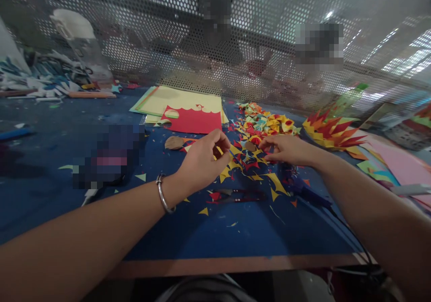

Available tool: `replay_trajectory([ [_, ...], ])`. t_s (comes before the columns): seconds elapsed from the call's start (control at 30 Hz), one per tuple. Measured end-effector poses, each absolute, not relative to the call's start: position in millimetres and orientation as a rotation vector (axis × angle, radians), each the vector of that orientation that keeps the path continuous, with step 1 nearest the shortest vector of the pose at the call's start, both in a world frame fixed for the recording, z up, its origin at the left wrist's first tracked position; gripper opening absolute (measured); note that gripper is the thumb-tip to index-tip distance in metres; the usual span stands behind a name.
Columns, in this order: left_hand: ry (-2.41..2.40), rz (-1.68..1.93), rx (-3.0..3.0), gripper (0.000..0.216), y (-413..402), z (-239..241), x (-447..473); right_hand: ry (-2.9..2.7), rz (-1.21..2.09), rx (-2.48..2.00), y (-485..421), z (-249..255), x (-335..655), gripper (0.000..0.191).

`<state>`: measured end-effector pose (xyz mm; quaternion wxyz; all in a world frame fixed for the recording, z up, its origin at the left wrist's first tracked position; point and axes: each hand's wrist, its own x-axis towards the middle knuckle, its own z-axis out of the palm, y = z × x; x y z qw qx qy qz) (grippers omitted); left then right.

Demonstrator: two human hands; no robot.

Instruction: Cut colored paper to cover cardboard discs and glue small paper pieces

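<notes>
My left hand [207, 160], with a silver bangle at the wrist, is held above the table with thumb and fingers pinched together. A bit of yellow shows by its fingertips, but I cannot make out what they hold. To the right, my right hand [288, 150] reaches over the loose paper scraps, its thumb and fingers apart. Just beyond it lies a heap of small cut paper pieces [264, 121] in yellow, orange, red and pale green. Nearer me, between the forearms, are thread snips [240, 196]. A blue glue gun [305, 189] lies under my right forearm.
A red sheet with a scalloped edge [193, 121] overlaps pale yellow sheets [188, 97]. A brown round piece [174, 143] lies in front. At right stands a spiky red-orange paper piece [332, 133] beside pink paper [400, 158]. A perforated metal screen [175, 37] rises behind.
</notes>
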<state>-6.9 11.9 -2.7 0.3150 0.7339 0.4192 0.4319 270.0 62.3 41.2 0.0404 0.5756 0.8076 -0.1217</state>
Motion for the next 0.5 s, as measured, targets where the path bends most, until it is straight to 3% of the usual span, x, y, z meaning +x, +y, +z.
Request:
replay_trajectory([
  [0.27, 1.143, 1.13, 1.943, 0.006, 18, -6, -8, 2.526, -0.289, 1.846, 116, 33, 274, 0.021],
  [0.5, 1.219, 1.181, 2.048, 0.009, 30, -8, -15, 2.709, -0.037, 1.781, 79, 42, 259, 0.02],
])
